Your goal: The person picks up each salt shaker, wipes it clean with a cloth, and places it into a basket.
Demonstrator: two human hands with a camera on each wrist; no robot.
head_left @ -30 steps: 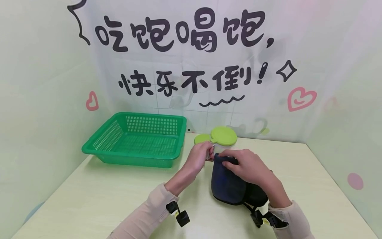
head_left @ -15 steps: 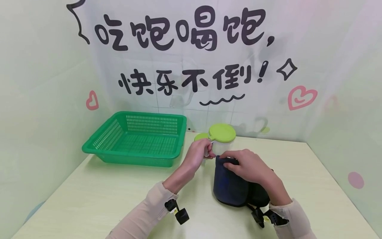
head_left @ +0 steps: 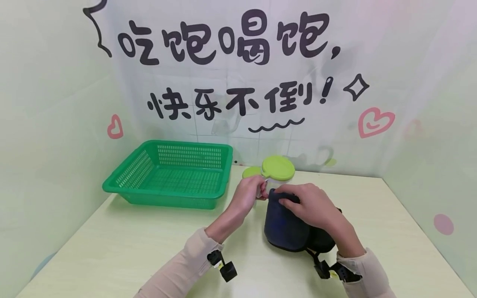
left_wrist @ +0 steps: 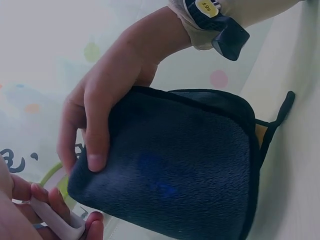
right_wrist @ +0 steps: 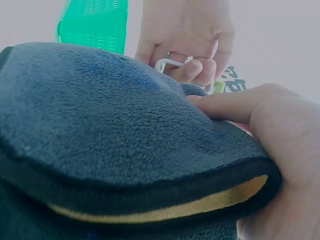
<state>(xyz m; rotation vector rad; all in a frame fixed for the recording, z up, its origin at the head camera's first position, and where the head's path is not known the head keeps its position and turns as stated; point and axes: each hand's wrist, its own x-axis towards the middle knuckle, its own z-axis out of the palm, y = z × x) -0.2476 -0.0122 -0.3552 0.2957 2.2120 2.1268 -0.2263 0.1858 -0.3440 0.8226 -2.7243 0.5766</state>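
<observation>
My left hand (head_left: 250, 193) pinches the white handle (left_wrist: 56, 219) of a translucent cup with a green lid (head_left: 278, 168) at the middle back of the table. Just right of the cup stands a dark navy fleece pouch (head_left: 285, 229) with a yellow inner edge (right_wrist: 165, 207). My right hand (head_left: 309, 207) grips its top edge, fingers over the front and thumb (left_wrist: 95, 145) on the side. The pouch's top edge sits against the cup, hiding its lower body. In the right wrist view the left hand (right_wrist: 186, 35) curls round the handle (right_wrist: 169, 64) behind the pouch (right_wrist: 100, 125).
A green slotted basket (head_left: 175, 176) sits at the back left of the pale table (head_left: 112, 248). A second green lid (head_left: 251, 171) shows behind my left hand. Printed walls close in the back and both sides. A black strap (left_wrist: 277, 120) trails from the pouch.
The cup rose slightly and came back down against the pouch's top edge. Both hands keep the same holds and have barely moved.
</observation>
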